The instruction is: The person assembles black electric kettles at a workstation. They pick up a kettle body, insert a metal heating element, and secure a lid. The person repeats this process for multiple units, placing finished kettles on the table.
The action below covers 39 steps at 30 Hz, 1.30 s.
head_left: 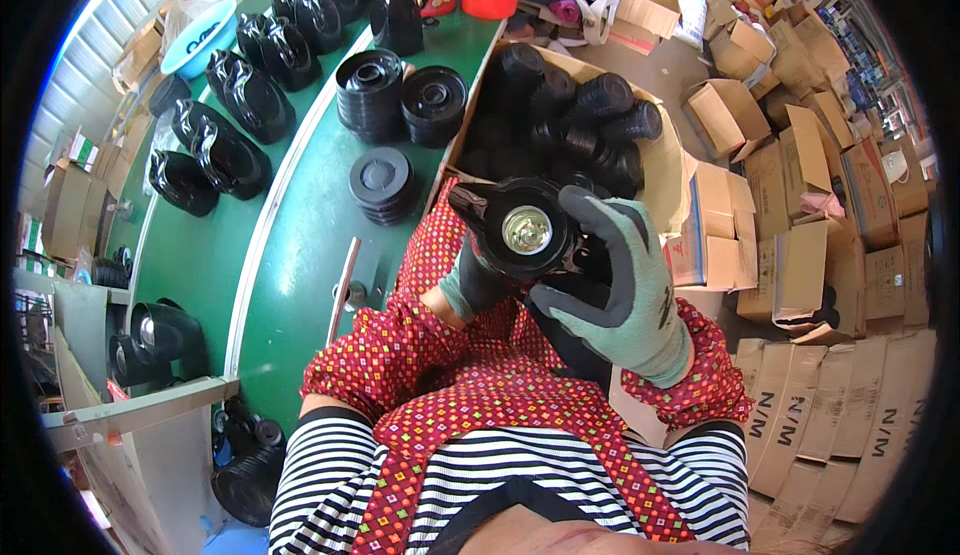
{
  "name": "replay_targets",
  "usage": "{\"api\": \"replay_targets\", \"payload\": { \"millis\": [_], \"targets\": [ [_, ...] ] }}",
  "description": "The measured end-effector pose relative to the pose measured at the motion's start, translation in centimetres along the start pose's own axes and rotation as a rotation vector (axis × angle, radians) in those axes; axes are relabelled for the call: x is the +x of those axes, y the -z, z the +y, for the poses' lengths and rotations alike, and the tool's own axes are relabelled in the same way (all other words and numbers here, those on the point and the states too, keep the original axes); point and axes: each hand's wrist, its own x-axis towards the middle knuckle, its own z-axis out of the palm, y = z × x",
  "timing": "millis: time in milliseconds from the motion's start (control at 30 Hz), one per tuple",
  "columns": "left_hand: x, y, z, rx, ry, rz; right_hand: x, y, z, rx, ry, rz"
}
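— Holding what, exactly, when the frame was taken?

— Both gloved hands were closed on one round black plastic lid with a shiny metal disc at its centre (524,228). The right hand (625,290), in a grey knit glove with dark coated fingers, wrapped the lid's right edge, fingers curled over the top rim. The left hand (475,280), in a dark glove, gripped it from below and to the left.

— And where was the lid?

— Raised in front of the person's chest, above the red patterned apron (470,375), metal disc facing the camera.

— What lay around the grip?

— Just beyond it, an open cardboard box full of black plastic parts (585,120). To the left of the grip ran a green conveyor belt (300,245), carrying stacks of black round lids (383,183) and, farther off, black kettle bodies (255,100). To the right, well apart, flattened and folded brown cardboard cartons (800,255) were piled on the floor.
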Motion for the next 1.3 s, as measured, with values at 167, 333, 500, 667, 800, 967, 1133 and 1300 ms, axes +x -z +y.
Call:
{"api": "replay_targets", "payload": {
  "millis": [167,333,500,667,800,967,1133,1300],
  "targets": [
    [-0.8,0.2,0.7,0.149,-0.161,-0.143,-1.0,0.5,0.5,0.033,-0.037,-0.038],
    [-5.6,8.2,2.6,0.48,0.09,0.03,1.2,-0.3,3.1,0.45,-0.053,-0.093],
    [-9.3,3.4,15.7,0.478,0.045,0.11,3.9,-5.2,5.4,0.85,-0.04,-0.385],
    [-11.3,1.6,17.4,1.202,0.115,0.074,6.0,-9.7,5.0,0.697,0.159,-0.416],
    [-11.9,0.0,18.2,1.234,0.185,0.191,5.3,-9.2,3.3,0.332,-0.041,-0.142],
    [-10.4,-0.3,18.2,1.449,0.025,0.105,2.5,-7.6,1.6,0.228,-0.097,-0.382],
    [-7.3,-1.4,18.3,1.462,0.079,-0.005,2.3,-8.2,0.7,0.23,-0.138,-0.402],
    [-5.8,-4.6,20.0,1.911,0.21,-0.09,3.9,-8.9,2.8,0.167,-0.098,-0.53]
  ]
}}
